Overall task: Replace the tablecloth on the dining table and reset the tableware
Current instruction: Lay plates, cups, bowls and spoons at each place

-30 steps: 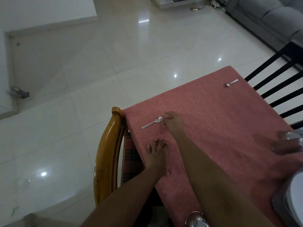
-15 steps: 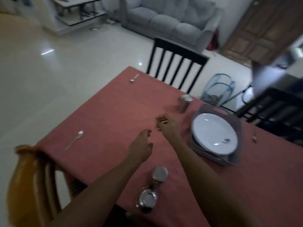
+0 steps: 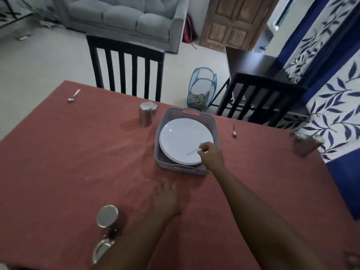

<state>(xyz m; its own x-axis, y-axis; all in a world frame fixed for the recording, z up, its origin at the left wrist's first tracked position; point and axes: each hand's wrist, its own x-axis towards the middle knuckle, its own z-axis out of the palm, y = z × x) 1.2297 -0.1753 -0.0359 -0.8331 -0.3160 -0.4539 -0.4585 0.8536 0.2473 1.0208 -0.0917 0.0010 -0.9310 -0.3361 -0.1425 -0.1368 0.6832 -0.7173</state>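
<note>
- A red tablecloth (image 3: 68, 162) covers the desk, lying mostly flat with slight ripples near the middle.
- A grey basket (image 3: 215, 123) sits on the cloth at mid-desk and holds a stack of white plates (image 3: 183, 135).
- Steel cups (image 3: 145, 114) stand upside down just left of the basket; more steel cups (image 3: 107, 217) stand at the near edge, and another pair (image 3: 305, 143) at the right edge.
- One spoon (image 3: 74, 95) lies at the far left corner, and a second spoon (image 3: 234, 130) lies just right of the basket.
- Two black chairs stand at the far side, the nearer-left chair (image 3: 126, 61) pushed up to the desk; a blue mesh hamper (image 3: 202, 88) stands on the floor between them, with a grey sofa (image 3: 124, 16) beyond.
- The right hand (image 3: 211, 153) is over the near right rim of the top plate, its fingers curled and pinching the end of a thin pale utensil (image 3: 192, 152) that lies on the plate.
- The left hand (image 3: 165, 199) is blurred; it lies low over the cloth with fingers spread and holds nothing.
- Half a second before, both hands hovered together over the bare cloth left of the basket; since then the right has reached to the plates and the left has dropped toward the desk.
</note>
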